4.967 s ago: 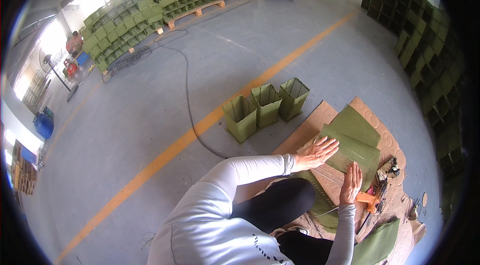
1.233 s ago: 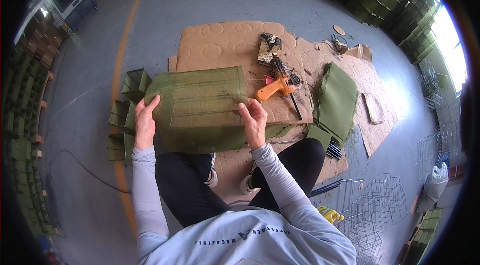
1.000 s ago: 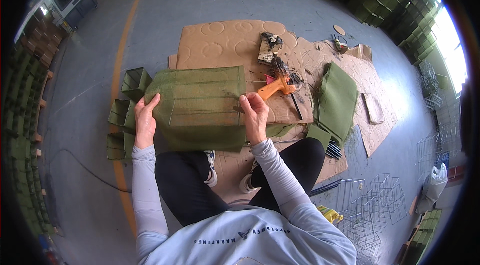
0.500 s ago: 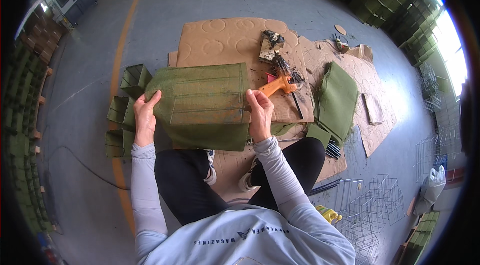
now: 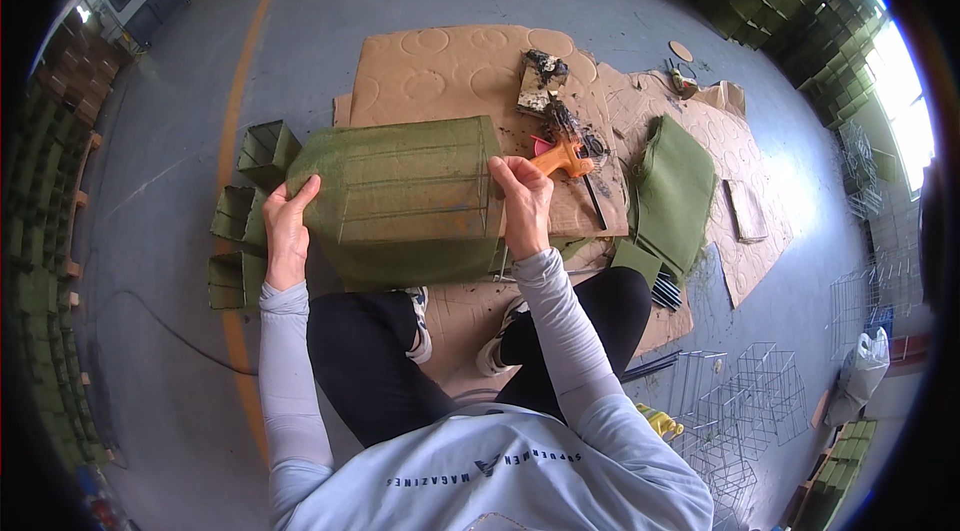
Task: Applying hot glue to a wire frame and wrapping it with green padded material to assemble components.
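Note:
Between my two hands is a green fabric sheet (image 5: pixel 400 256), with a thin, see-through upper part crossed by straight wire-like lines. My left hand (image 5: pixel 288 231) grips its left side, thumb on top and the other fingers mostly hidden below. At the right edge, my right hand (image 5: pixel 523 206) pinches the sheet between thumb and fingers. An orange glue gun (image 5: pixel 566 160), smeared with dark residue, lies on cardboard (image 5: pixel 440 56) just beyond my right hand. Left of my left hand stand several open green fabric boxes (image 5: pixel 233 213).
Green fabric sheets (image 5: pixel 678 181) are piled on cardboard at the right. Wire frames (image 5: pixel 745 396) lie on the floor at lower right, near a white plastic bag (image 5: pixel 867 366). Stacked green boxes (image 5: pixel 745 6) line the far right. A yellow line (image 5: pixel 236 131) runs along the floor.
The green fabric sheet has shifted slightly away from me. My right hand has moved a little farther up along its right edge, and my left hand keeps its hold.

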`<state>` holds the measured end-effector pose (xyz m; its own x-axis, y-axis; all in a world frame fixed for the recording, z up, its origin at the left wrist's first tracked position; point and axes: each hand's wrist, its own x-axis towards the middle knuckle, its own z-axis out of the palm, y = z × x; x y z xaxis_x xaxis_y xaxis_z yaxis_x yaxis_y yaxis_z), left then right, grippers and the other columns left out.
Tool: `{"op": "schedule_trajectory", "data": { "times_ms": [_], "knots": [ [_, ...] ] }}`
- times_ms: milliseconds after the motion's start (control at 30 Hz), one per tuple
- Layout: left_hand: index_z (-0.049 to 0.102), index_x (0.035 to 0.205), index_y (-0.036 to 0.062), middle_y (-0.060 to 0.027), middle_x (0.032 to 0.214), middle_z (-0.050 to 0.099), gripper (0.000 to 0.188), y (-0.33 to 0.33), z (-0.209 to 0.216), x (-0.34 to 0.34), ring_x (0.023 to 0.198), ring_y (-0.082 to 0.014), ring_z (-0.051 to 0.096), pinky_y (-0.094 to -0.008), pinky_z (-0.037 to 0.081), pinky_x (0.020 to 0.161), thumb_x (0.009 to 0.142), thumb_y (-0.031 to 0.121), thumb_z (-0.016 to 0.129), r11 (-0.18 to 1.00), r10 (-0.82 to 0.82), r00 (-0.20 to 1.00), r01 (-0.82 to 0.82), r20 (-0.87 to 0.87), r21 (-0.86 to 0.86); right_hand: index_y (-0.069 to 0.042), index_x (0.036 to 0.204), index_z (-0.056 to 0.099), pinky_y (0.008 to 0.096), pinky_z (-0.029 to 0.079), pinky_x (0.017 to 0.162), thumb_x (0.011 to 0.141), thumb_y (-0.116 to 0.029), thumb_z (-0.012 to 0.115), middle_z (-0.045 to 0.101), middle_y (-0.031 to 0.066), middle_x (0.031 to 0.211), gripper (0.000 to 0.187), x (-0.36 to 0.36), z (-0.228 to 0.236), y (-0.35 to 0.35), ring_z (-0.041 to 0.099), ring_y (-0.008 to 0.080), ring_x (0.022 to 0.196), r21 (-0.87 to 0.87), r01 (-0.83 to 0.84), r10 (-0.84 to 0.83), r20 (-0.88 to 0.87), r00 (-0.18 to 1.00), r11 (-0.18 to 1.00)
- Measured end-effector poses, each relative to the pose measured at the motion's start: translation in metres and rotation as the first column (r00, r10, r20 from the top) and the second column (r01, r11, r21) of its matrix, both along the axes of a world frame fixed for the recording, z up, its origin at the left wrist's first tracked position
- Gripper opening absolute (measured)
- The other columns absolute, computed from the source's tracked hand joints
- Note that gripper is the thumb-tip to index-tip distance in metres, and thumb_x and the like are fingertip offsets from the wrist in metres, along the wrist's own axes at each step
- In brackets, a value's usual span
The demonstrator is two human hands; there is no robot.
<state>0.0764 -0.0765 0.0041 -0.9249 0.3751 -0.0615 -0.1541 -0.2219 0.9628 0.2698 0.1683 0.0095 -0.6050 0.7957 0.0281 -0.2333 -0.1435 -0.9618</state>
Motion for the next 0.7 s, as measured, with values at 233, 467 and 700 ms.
{"op": "schedule_trajectory", "data": {
  "times_ms": [233, 467, 700],
  "knots": [
    [0.064, 0.1, -0.0023, -0.008, 0.099, 0.066, 0.026, 0.0, 0.001, -0.001, 0.087, -0.0136, 0.061, -0.0269, 0.045, 0.082, 0.077, 0.007, 0.073, 1.0, 0.009, 1.0, -0.009, 0.006, -0.006, -0.001, 0.083, 0.059, 0.019, 0.039, 0.06, 0.086, -0.013, 0.065, 0.056, -0.0048, 0.074, 0.014, 0.013, -0.012, -0.01, 0.048, 0.0033, 0.066, -0.074, -0.029, 0.027, -0.032, 0.999, 0.997],
    [0.064, 0.101, -0.002, -0.007, 0.098, 0.066, 0.025, 0.003, 0.006, 0.004, 0.088, -0.0129, 0.06, -0.0263, 0.045, 0.082, 0.08, 0.01, 0.071, 1.0, -0.006, 1.0, 0.006, -0.018, 0.013, -0.003, 0.087, 0.056, 0.0189, 0.04, 0.063, 0.084, -0.008, 0.066, 0.053, -0.0052, 0.075, 0.012, 0.011, -0.015, -0.01, 0.047, 0.0032, 0.069, -0.017, -0.035, 0.033, -0.118, 0.992, 0.999],
    [0.062, 0.103, -0.0012, -0.0072, 0.102, 0.064, 0.021, -0.004, 0.016, 0.007, 0.092, -0.0135, 0.059, -0.0261, 0.044, 0.084, 0.088, 0.014, 0.061, 0.985, -0.06, 0.997, 0.05, 0.056, 0.166, -0.005, 0.084, 0.053, 0.0185, 0.038, 0.062, 0.084, -0.005, 0.065, 0.049, -0.0062, 0.075, 0.012, 0.004, -0.014, -0.011, 0.045, 0.0031, 0.069, -0.008, -0.002, 0.001, -0.106, 0.994, 1.0]
  ]
}}
